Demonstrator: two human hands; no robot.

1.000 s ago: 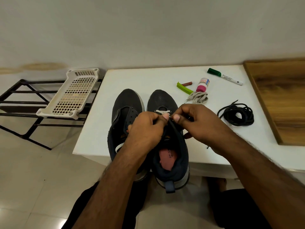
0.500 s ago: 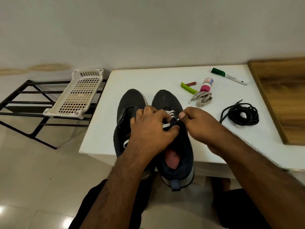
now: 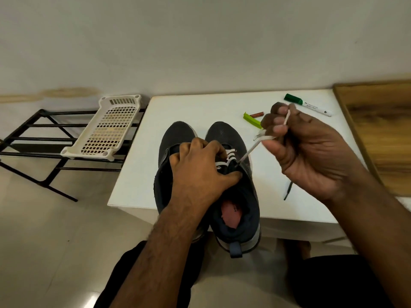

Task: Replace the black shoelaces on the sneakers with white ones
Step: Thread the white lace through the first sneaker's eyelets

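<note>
Gripping a white shoelace (image 3: 246,154) in the right hand (image 3: 311,150), fingers curled tight around it, lace pulled taut and slanting down-left to the eyelets of the right sneaker (image 3: 233,192); a loop of the same lace sticking out above the knuckles. Pressing down on the sneakers with the left hand (image 3: 200,172), fingers bent over the tongue area of the right sneaker, thumb tip touching its inner edge just beside the lace's entry point; holding the shoe rather than pinching the lace, as far as can be seen. Showing a few white lace crossings on the far eyelets, just past the left fingers. Standing side by side on the near left part of the white table (image 3: 200,107), toes pointing far, the left sneaker (image 3: 171,138) largely hidden under the left wrist. Lying on the table near the right wrist, a black shoelace (image 3: 288,192) end. Lying at the far right, a green-capped marker (image 3: 308,105) with printing on its barrel too small to read.
</note>
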